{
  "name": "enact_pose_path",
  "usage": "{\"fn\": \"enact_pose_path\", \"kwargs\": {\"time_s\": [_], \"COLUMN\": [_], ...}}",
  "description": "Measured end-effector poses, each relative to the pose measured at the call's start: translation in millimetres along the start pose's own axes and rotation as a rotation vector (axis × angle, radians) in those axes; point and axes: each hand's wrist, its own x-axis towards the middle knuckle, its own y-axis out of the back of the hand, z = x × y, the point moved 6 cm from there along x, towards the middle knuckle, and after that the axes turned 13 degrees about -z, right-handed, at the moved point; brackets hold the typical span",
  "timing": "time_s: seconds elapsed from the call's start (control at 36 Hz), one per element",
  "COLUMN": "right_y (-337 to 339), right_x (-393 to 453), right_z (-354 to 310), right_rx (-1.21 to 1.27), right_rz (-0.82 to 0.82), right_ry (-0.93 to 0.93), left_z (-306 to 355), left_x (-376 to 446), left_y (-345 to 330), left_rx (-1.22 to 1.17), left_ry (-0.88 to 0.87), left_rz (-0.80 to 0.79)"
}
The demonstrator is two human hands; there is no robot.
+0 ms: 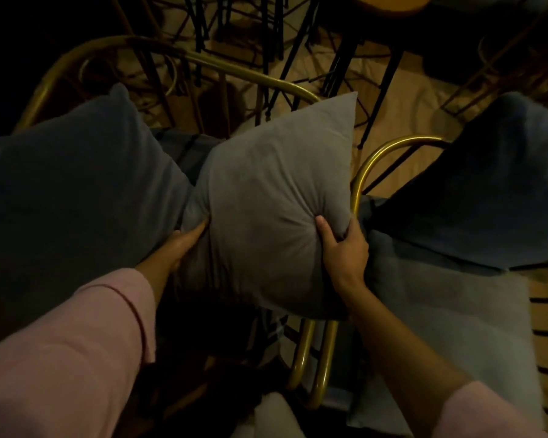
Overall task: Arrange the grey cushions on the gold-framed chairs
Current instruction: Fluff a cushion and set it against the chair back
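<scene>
A grey cushion [272,197] is held up in the middle of the view, over the left gold-framed chair [253,75]. My left hand [184,245] grips its lower left edge and my right hand [342,248] pinches its lower right corner. A darker grey cushion [73,197] leans on the same chair to the left. Another dark cushion [494,191] stands on the right gold-framed chair [380,153], above a pale grey seat pad [440,314].
Black metal table and chair legs [285,42] crowd the wooden floor [415,99] beyond the chairs. Gold frame tubes [314,361] of both chairs run side by side below the held cushion. A dim round orange-brown object [393,4] is at the top.
</scene>
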Motion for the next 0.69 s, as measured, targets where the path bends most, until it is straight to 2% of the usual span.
{"fn": "enact_pose_path", "kwargs": {"time_s": [0.08,0.19,0.33,0.53,0.69], "right_y": [28.5,66.6,105.4,170.4,244.7], "right_x": [6.3,-1.0,-28.9,-76.5,-120.9], "right_z": [-4.7,-0.9,17.2,61.7,108.2], "right_rx": [0.044,0.045,0.103,0.191,0.256], "right_rz": [-0.03,-0.103,-0.066,-0.043,-0.103], "right_ry": [0.069,0.139,0.166,0.117,0.053], "left_z": [8.1,13.3,42.0,74.5,64.8], "left_x": [-31.6,-71.3,-115.1,-180.1,-227.3], "left_y": [-11.6,-15.1,-27.2,-73.4,-137.8], "left_rx": [0.019,-0.098,-0.121,-0.007,0.162], "left_ry": [0.007,-0.07,-0.195,-0.315,-0.29], "left_rz": [0.0,-0.014,0.003,-0.158,-0.315]}}
